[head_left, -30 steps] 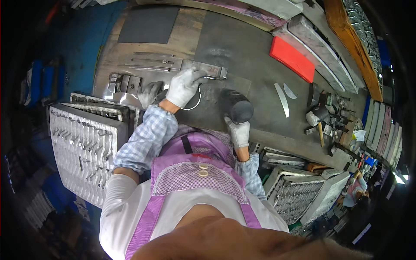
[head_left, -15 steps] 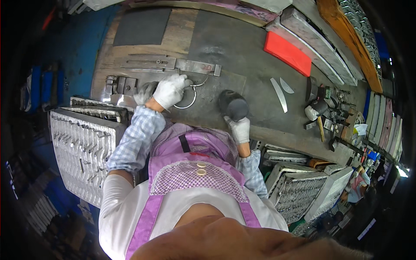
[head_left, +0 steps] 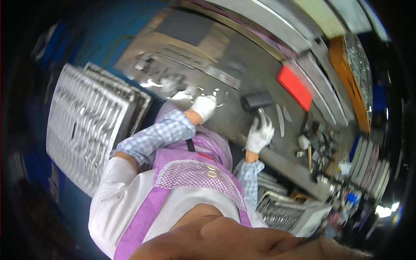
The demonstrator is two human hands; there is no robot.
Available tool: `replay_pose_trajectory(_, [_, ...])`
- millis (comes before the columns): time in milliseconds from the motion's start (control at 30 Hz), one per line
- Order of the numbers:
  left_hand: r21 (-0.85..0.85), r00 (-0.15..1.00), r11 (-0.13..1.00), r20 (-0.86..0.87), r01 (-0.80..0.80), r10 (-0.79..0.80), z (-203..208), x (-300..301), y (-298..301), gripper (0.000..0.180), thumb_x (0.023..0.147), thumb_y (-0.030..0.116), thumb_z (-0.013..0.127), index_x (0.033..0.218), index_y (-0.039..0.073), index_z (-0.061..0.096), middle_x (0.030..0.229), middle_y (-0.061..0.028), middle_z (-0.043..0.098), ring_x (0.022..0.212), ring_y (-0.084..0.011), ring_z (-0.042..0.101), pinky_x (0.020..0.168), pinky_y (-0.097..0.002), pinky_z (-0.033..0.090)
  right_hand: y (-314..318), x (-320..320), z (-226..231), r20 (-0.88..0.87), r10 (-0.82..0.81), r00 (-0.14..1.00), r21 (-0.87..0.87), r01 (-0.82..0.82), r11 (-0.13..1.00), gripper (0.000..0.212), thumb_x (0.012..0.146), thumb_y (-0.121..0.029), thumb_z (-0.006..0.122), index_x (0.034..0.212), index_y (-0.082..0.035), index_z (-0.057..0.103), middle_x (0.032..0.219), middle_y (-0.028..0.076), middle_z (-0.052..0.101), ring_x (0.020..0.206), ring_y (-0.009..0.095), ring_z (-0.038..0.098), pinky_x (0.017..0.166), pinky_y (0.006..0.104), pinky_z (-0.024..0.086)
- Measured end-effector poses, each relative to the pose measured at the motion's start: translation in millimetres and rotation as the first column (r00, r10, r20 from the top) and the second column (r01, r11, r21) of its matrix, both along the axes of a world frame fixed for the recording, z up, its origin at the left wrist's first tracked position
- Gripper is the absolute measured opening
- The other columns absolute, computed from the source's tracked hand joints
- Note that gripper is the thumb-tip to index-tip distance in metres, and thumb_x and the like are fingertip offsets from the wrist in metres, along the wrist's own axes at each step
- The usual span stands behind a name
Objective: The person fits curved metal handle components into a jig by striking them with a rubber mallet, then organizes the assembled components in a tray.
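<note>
My left hand (head_left: 203, 108), in a white glove, is closed low over the front of the bench. Blur hides what its fingers hold. A thin, shiny curved metal piece (head_left: 223, 100) shows just right of it; whether they touch, I cannot tell. My right hand (head_left: 260, 135), also gloved, has its fingers apart by the handle (head_left: 260, 111) of a black mallet (head_left: 255, 102). The mallet's head lies on its side on the bench. A long metal strip (head_left: 221, 75) with a raised end lies beyond my left hand. Two thin pale blades (head_left: 280, 120) lie right of the mallet.
A red block (head_left: 294, 89) sits by stacked grey slabs (head_left: 318, 86) at the right back. Assorted tools (head_left: 318, 143) crowd the bench's right end. Ridged metal moulds (head_left: 86, 125) stand at the left, with more (head_left: 281, 214) at the lower right. Metal blocks (head_left: 145, 63) lie at the far left.
The view has turned. My left hand has drawn back toward the bench's front edge. The mallet, upright before, now lies on its side, and my right hand's fingers have spread away from it.
</note>
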State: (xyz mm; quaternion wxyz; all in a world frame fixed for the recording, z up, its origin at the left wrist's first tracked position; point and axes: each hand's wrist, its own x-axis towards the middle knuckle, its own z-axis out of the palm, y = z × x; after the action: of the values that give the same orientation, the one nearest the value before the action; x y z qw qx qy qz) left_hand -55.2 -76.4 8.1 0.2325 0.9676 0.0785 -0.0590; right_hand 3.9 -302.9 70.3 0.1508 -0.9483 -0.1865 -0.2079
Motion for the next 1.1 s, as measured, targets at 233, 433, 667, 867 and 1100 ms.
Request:
replay_pose_trajectory(233, [-0.245,0.885,0.947,0.364,-0.209,0.29,79,-43,42,0.031,0.089,0.038,0.055,0.092,0.009,0.068,0.08,-0.0166,0.068,0.076,-0.0359,0.067,0.07,-0.044,0.054,59,-39,-39,-0.272,0.435,0.858,0.184,-0.397,0.899,0.03,0.085,-0.016,0.064,0.115,-0.015,0.068,0.122,0.01,0.061,0.106,0.031,0.06,0.089,0.039,0.049])
replay_pose_trajectory(433, [-0.194,0.698,0.813,0.428,-0.55,0.574,134,-218,144,0.02,0.08,0.019,0.062,0.091,0.006,0.072,0.088,-0.0164,0.068,0.081,-0.0311,0.065,0.074,-0.0377,0.054,106,17,-64,-0.331,0.609,0.721,0.089,-0.619,0.78,0.031,0.083,-0.017,0.067,0.114,-0.013,0.068,0.122,0.014,0.057,0.108,0.031,0.056,0.094,0.0396,0.044])
replay_pose_trajectory(667, [-0.332,0.115,0.21,0.284,-0.92,0.952,107,-440,285,0.024,0.091,0.018,0.058,0.106,0.002,0.067,0.09,-0.0128,0.071,0.077,-0.0205,0.068,0.074,-0.0308,0.057,141,24,-61,-0.236,0.447,0.863,0.048,-0.449,0.892,0.045,0.081,-0.018,0.07,0.124,-0.009,0.058,0.114,0.02,0.062,0.102,0.036,0.061,0.088,0.0425,0.048])
replay_pose_trajectory(867, [-0.749,0.049,-0.09,-0.161,-0.656,0.986,21,-497,351,0.025,0.084,0.016,0.07,0.102,-0.001,0.065,0.091,-0.0116,0.069,0.07,-0.0196,0.067,0.067,-0.0305,0.058,156,42,-52,-0.495,0.212,0.843,-0.132,-0.314,0.94,0.065,0.065,-0.013,0.072,0.128,-0.007,0.056,0.101,0.023,0.068,0.093,0.037,0.066,0.083,0.0433,0.051])
replay_pose_trajectory(1100, [-0.714,-0.242,-0.187,-0.025,-0.675,0.97,36,-531,342,0.035,0.09,0.024,0.063,0.118,0.002,0.062,0.101,-0.0067,0.07,0.067,-0.0138,0.066,0.057,-0.0248,0.05,131,64,-61,-0.534,0.324,0.781,0.063,-0.345,0.936,0.051,0.068,-0.017,0.072,0.115,0.001,0.064,0.099,0.02,0.069,0.087,0.027,0.068,0.08,0.036,0.051])
